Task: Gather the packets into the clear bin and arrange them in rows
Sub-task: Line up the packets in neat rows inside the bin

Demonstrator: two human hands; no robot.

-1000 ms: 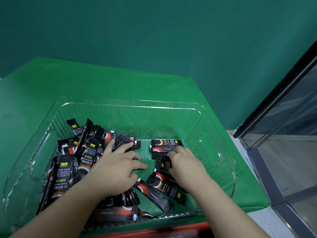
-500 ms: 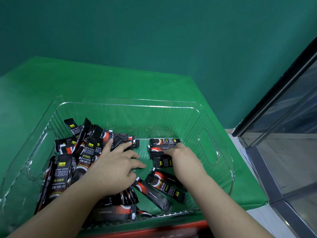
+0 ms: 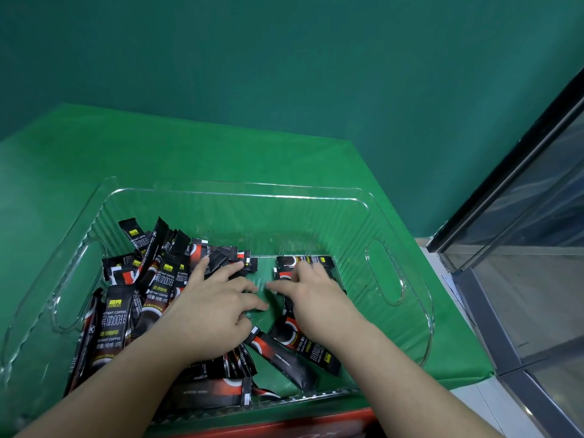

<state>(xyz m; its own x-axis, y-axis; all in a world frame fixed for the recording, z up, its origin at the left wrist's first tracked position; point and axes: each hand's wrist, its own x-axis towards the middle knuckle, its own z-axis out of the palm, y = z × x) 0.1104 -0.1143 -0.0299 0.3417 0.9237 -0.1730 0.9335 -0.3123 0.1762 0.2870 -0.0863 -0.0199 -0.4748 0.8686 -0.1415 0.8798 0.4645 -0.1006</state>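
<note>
A clear plastic bin (image 3: 234, 197) stands on a green-covered table (image 3: 177, 147). Black and red instant coffee packets (image 3: 151, 279) lie heaped in its left half. A short row of packets (image 3: 286, 261) lies flat at the middle right, partly under my right hand (image 3: 311, 292), whose spread, blurred fingers press on them. My left hand (image 3: 215, 308) rests with straight fingers on the edge of the heap, beside the right hand. Two loose packets (image 3: 284, 358) lie slanted near the front wall, below my right wrist.
The bin has cut-out handles at the left wall (image 3: 79, 286) and right wall (image 3: 384, 273). A red box edge (image 3: 316, 422) shows under the front of the table. A dark-framed glass door (image 3: 518, 235) stands to the right, a green wall behind.
My right hand has slid up and left over the row of packets, its fingers now spread flat. My left hand has barely moved.
</note>
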